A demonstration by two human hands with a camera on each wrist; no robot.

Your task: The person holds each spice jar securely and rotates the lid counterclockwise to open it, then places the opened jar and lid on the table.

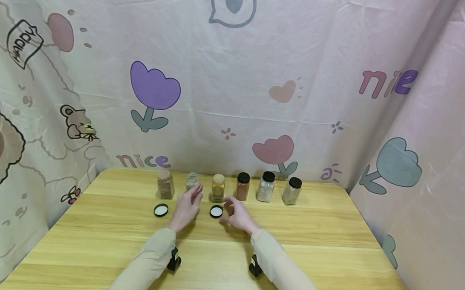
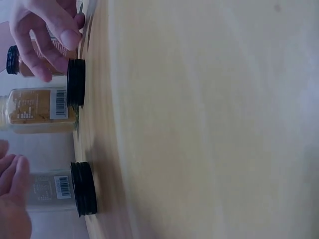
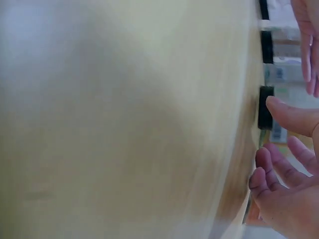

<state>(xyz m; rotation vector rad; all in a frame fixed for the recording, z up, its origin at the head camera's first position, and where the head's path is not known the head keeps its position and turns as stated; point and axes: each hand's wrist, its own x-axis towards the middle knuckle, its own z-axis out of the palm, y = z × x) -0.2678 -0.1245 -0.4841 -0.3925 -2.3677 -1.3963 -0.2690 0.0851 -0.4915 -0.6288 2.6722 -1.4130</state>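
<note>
My left hand (image 1: pixel 187 208) is held with relaxed fingers in front of a clear, uncapped spice jar (image 1: pixel 192 178), fingertips overlapping its body in the head view. My right hand (image 1: pixel 238 213) has its thumb and fingers apart, just right of a black lid (image 1: pixel 216 211) lying white inside up. Behind that lid stands an uncapped jar of yellow spice (image 1: pixel 218 189). In the left wrist view another black lid (image 2: pixel 83 189) lies before the clear jar; the left hand hides it in the head view. Neither hand holds anything.
An uncapped brownish jar (image 1: pixel 166 186) stands at the row's left end, with a black lid (image 1: pixel 160 210) before it. To the right stand black-capped jars: red-orange (image 1: pixel 242 187), whitish (image 1: pixel 266 188) and pale (image 1: pixel 292 192). A patterned cloth (image 1: pixel 227 96) hangs behind the wooden table (image 1: pixel 218 267).
</note>
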